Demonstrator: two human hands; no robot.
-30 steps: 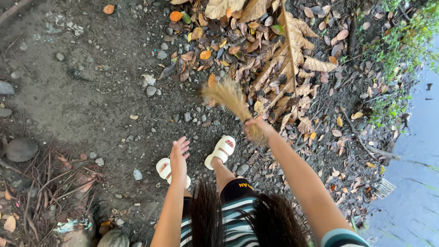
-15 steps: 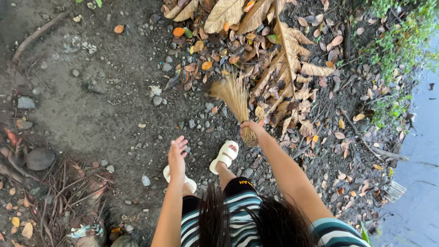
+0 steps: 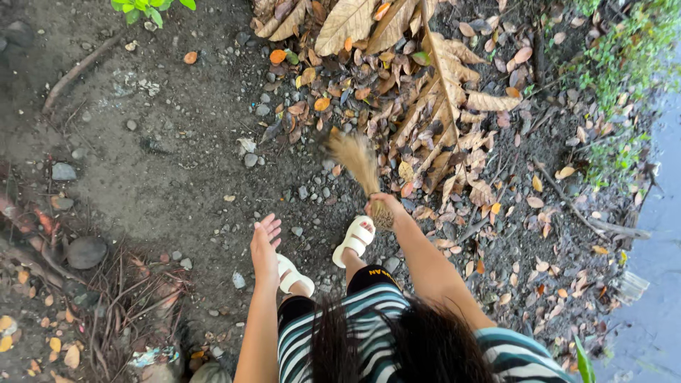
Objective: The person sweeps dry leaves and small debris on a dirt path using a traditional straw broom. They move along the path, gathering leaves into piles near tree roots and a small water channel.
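Sweeping dry leaves (image 3: 425, 106) across dark, gritty ground (image 3: 177, 177) with a short straw broom (image 3: 360, 167). Gripping the broom at its bound end in the right hand (image 3: 384, 210), fingers curled tight around the bundle. Hanging free at the side, the left hand (image 3: 264, 241), fingers loosely spread and holding nothing.

Judging the stroke: keeping the bristle tips light on the soil, grazing rather than digging, so as to be moving leaves and not the small stones (image 3: 255, 159) scattered about. Working in short flicks from the wrist, toward the big heap of brown leaves at the top, overlapping each pass. Watching the sandalled feet (image 3: 355, 240) just beside the grip, staying clear of them on the backswing.

Lying with its long axis running from lower right to upper left in the head view, the broom: bound end down by the right hand, fanned bristles pointing up and away from the body, toward the edge of the leaf heap. Touching or just skimming the ground at the tips — not possible to tell which.
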